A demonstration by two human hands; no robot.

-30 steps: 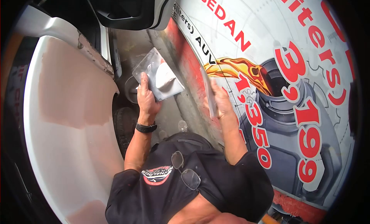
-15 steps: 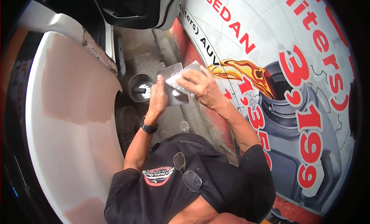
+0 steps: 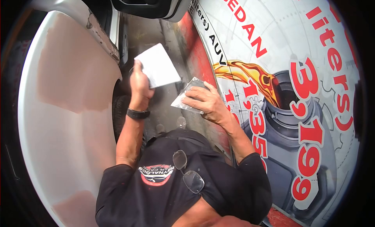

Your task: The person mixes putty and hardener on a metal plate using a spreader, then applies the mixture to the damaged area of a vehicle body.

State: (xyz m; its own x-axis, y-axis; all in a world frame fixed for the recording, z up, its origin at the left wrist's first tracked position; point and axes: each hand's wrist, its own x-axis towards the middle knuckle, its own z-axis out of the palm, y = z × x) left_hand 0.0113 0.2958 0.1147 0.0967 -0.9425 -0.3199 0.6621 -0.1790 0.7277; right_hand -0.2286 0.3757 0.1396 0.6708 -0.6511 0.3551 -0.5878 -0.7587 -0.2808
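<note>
My left hand (image 3: 140, 84) grips a flat, square mixing plate (image 3: 160, 67) by its left edge, thumb on top. The plate's face looks bright white under the light, so any paste on it cannot be told apart. To the right and slightly lower, my right hand (image 3: 209, 104) is closed on a thin, flat spreader (image 3: 180, 102), greyish with whitish smears. The spreader is apart from the plate. Left of my hands stands a white car panel (image 3: 84, 129) with a large dull brownish patch (image 3: 72, 67) and a smaller patch near the bottom.
A car door (image 3: 150, 6) stands open at the top. Part of a tyre (image 3: 118, 113) shows beside the panel. A large printed banner (image 3: 273, 55) lines the right side, along a red-painted ledge (image 3: 199, 51). Eyeglasses (image 3: 193, 182) hang from my black shirt.
My hands have moved apart. The plate has shifted left and tilted, turning from grey to bright white and covering the round pot. The spreader has come off the plate, lower.
</note>
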